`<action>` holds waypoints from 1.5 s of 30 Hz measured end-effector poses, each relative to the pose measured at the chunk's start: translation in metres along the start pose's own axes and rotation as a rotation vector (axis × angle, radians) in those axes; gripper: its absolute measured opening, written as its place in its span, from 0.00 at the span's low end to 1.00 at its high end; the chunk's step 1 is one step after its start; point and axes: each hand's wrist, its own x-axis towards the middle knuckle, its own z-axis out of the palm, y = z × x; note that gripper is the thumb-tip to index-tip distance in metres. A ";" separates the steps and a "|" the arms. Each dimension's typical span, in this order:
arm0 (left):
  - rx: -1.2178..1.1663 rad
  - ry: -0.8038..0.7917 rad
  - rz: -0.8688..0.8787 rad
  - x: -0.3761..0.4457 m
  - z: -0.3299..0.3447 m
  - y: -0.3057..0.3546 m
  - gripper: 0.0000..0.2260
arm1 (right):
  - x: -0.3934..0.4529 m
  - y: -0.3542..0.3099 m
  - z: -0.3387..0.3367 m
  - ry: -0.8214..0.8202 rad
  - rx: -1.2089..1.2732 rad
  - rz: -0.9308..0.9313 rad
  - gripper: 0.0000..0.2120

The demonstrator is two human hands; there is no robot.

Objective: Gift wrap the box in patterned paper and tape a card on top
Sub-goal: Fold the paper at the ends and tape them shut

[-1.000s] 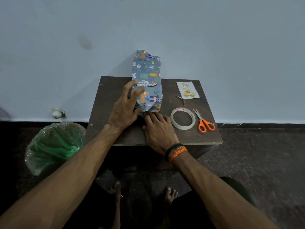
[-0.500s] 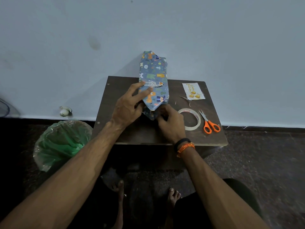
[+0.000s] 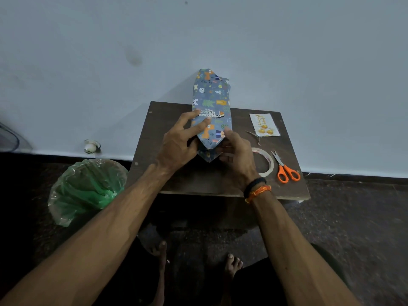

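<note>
- The wrapped box (image 3: 211,111) lies lengthwise on the tabletop (image 3: 172,180).
- The right hand (image 3: 236,154) has moved from pressing the paper flat to gripping the near folded point.
- The left hand (image 3: 180,142) still grips the box's left side.
- The card (image 3: 264,124) is unmoved.

Table (image 3: 176,184) left half bare wood, open approach from left and along near edge. Centre blocked by wrapped box (image 3: 212,107) with left hand (image 3: 178,144) and right hand (image 3: 237,155) at its near end. Right side crowded: card (image 3: 264,124) far, tape roll (image 3: 266,162) and scissors (image 3: 287,170) near, close together.
</note>
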 end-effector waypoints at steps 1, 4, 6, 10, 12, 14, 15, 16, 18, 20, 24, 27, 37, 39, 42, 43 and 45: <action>-0.008 0.002 -0.001 0.000 0.000 0.001 0.24 | -0.001 0.000 0.001 -0.001 -0.002 -0.001 0.16; -0.031 0.006 -0.016 0.000 -0.001 0.004 0.25 | -0.003 0.001 0.005 0.043 0.029 -0.047 0.11; -0.075 0.006 -0.041 0.000 -0.002 0.006 0.26 | -0.003 0.002 0.007 0.071 0.037 -0.064 0.09; -0.264 -0.007 -0.143 -0.002 -0.005 0.013 0.28 | 0.002 0.006 0.007 0.078 0.041 -0.069 0.13; -0.326 0.011 -0.201 -0.002 -0.006 0.017 0.25 | 0.004 0.007 0.006 0.076 0.022 -0.067 0.12; -0.368 0.046 -0.242 -0.001 -0.005 0.019 0.20 | 0.006 0.008 0.004 0.062 -0.001 -0.072 0.12; -0.384 0.057 -0.261 0.000 -0.004 0.020 0.19 | 0.008 0.009 0.003 0.065 -0.034 -0.082 0.11; -0.396 0.063 -0.277 0.000 -0.004 0.021 0.19 | 0.010 0.011 0.002 0.078 -0.085 -0.100 0.11; -0.365 0.061 -0.263 0.001 -0.004 0.021 0.19 | 0.015 0.014 0.001 0.111 -0.191 -0.133 0.10; -0.248 0.059 -0.187 0.000 -0.003 0.019 0.19 | 0.018 0.015 0.001 0.138 -0.261 -0.142 0.11; 0.009 0.077 -0.083 0.001 -0.002 0.012 0.17 | 0.019 0.009 -0.001 0.155 -0.448 -0.187 0.10; 0.177 0.095 -0.012 0.004 0.000 0.008 0.17 | 0.018 0.004 -0.002 0.205 -0.621 -0.252 0.12; 0.220 0.078 0.059 0.009 0.008 0.005 0.17 | 0.023 -0.001 -0.009 0.331 -0.908 -0.574 0.27; 0.231 0.074 0.054 0.010 0.008 0.008 0.17 | 0.028 0.004 -0.011 0.250 -0.943 -0.663 0.30; 0.242 0.074 0.053 0.011 0.009 0.009 0.17 | 0.032 0.011 -0.014 0.241 -0.978 -0.733 0.31; 0.245 0.070 0.048 0.012 0.009 0.009 0.17 | 0.033 0.012 -0.013 0.256 -0.978 -0.739 0.31; 0.245 0.063 0.032 0.014 0.010 0.009 0.17 | 0.032 0.015 -0.010 0.288 -0.976 -0.747 0.31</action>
